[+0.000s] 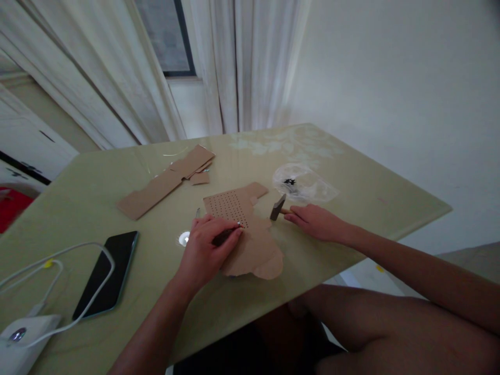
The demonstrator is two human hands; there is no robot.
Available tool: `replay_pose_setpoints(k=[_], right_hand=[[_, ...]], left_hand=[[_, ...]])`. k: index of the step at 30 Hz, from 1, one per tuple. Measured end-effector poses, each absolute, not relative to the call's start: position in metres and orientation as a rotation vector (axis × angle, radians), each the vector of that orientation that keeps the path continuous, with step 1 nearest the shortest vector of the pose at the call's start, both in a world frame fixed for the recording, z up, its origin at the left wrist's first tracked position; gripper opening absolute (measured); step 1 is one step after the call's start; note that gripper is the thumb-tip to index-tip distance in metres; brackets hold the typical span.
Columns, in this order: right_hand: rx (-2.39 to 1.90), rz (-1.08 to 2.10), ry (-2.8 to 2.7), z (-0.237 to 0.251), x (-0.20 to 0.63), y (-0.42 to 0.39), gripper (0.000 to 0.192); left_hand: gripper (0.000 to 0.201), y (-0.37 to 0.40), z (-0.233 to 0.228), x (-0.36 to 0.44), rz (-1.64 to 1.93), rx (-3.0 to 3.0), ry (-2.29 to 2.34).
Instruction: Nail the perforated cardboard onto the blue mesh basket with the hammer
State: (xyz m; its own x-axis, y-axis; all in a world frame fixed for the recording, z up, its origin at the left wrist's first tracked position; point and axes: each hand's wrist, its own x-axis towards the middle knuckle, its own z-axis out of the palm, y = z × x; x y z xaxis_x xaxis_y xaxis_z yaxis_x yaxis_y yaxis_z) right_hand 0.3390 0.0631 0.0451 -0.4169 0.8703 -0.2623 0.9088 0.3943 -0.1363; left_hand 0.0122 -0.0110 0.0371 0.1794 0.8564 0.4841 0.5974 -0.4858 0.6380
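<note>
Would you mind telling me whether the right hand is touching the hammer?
Touching. The head view shows the right hand lying over the hammer's handle on the table, fingers meeting the wood with no gap.

Both forearms are bare, no sleeves, rings or watch showing; dark shorts cover the lap.

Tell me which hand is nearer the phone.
Left. The left hand rests on the cardboard right of the phone; the right hand grips the hammer, farther away.

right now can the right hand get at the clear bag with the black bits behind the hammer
Probably yes: the right hand rests on the hammer, and the clear bag lies just beyond it with nothing between.
</note>
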Motion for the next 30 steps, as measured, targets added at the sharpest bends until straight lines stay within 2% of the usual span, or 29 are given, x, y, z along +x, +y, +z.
replay_pose_setpoints(k=[4, 8, 12, 17, 25, 30], right_hand=[[1.742, -0.46, 2.553, 0.074, 0.329, 0.069, 0.048], [1.712, -0.628, 2.81, 0.125, 0.306, 0.056, 0.049], [1.553, -0.504, 2.9, 0.163, 0.277, 0.033, 0.046], [1.463, -0.324, 2.87, 0.167, 0.254, 0.017, 0.047], [1.561, -0.37, 2.89, 0.171, 0.254, 0.012, 0.049], [1.496, -0.243, 2.782, 0.163, 0.254, 0.009, 0.05]], left_hand=[[0.009, -0.01, 0.038, 0.013, 1.197, 2.166, 1.379], [0.01, -0.01, 0.039, 0.013, 1.173, 2.177, 1.37], [0.009, -0.009, 0.038, 0.013, 1.166, 2.182, 1.365], [0.011, -0.008, 0.037, 0.012, 1.158, 2.171, 1.342], [0.011, -0.008, 0.038, 0.013, 1.151, 2.138, 1.349], [0.013, -0.007, 0.037, 0.013, 1.139, 2.138, 1.355]])
